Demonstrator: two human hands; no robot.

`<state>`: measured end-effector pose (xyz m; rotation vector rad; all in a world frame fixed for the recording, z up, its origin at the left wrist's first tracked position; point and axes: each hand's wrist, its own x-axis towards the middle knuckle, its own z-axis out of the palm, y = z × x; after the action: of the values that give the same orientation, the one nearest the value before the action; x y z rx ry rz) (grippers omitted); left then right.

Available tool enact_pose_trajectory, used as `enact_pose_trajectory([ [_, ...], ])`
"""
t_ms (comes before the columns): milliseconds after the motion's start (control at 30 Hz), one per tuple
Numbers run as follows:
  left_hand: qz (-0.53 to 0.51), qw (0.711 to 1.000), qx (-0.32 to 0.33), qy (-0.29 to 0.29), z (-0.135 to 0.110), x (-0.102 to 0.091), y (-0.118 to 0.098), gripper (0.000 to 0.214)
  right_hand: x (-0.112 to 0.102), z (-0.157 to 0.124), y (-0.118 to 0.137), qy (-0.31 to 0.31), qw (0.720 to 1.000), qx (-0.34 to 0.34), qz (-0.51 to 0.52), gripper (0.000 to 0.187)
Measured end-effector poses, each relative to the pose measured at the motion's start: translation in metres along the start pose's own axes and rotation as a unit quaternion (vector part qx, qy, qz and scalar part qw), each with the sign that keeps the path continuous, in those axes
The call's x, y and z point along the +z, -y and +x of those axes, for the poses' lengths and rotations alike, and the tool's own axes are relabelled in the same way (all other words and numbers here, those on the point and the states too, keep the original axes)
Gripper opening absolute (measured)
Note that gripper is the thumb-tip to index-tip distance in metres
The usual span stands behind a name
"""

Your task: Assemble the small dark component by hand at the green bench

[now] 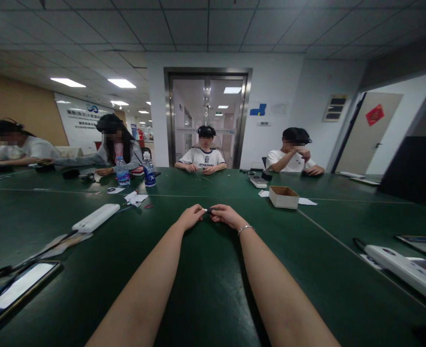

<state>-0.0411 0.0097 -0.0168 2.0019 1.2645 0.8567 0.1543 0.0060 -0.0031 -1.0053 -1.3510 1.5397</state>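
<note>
Over the middle of the green table, my left hand and my right hand meet almost fingertip to fingertip. Between them is a small slim object, pale at its left end and black toward the right. My left fingers pinch the pale end. Thumb and fingers of my right hand close on the black part. Its kind is too small to make out, and the fingers cover much of it. A bracelet circles my right wrist.
A small open box stands ahead to the right. White power strips lie left and right; a lit phone lies near left. Two bottles and paper scraps are ahead left. Several people sit across the table.
</note>
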Motion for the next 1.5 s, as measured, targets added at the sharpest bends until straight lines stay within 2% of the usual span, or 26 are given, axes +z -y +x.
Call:
enact_pose_trajectory([
  [167, 0.007, 1.0, 0.003, -0.004, -0.002, -0.001, -0.004, 0.047, 0.0, -0.001, 0.001, -0.006, 1.0, 0.002, 0.0, 0.015],
  [367, -0.002, 1.0, -0.012, 0.006, -0.003, -0.002, -0.005, 0.038, 0.0, -0.002, 0.002, -0.006, 1.0, 0.005, 0.004, 0.017],
  [533, -0.001, 1.0, 0.004, -0.012, -0.001, 0.001, -0.003, 0.038, -0.001, -0.001, 0.001, -0.001, 1.0, 0.003, 0.007, 0.017],
  [933, 0.017, 1.0, 0.014, 0.0, 0.003, 0.0, -0.001, 0.05, 0.0, -0.001, 0.001, 0.001, 1.0, 0.002, 0.005, 0.016],
  [1033, 0.009, 1.0, 0.023, -0.013, 0.002, -0.001, -0.002, 0.048, 0.002, 0.001, 0.0, 0.002, 1.0, -0.004, -0.028, 0.015],
  [1133, -0.001, 0.999, 0.021, -0.043, 0.0, -0.001, -0.004, 0.042, 0.008, 0.004, -0.002, -0.011, 0.99, -0.02, -0.136, 0.014],
  [1200, -0.01, 0.998, 0.02, -0.057, 0.0, -0.001, -0.005, 0.039, 0.016, 0.006, -0.004, -0.032, 0.963, -0.048, -0.264, 0.014],
  [1333, -0.06, 0.997, 0.016, -0.046, 0.002, 0.001, -0.004, 0.032, 0.04, 0.004, -0.006, -0.095, 0.848, -0.113, -0.51, 0.023],
  [1500, -0.165, 0.984, -0.058, -0.025, -0.001, -0.003, -0.01, 0.022, 0.072, -0.019, -0.005, -0.095, 0.739, -0.119, -0.656, 0.029],
])
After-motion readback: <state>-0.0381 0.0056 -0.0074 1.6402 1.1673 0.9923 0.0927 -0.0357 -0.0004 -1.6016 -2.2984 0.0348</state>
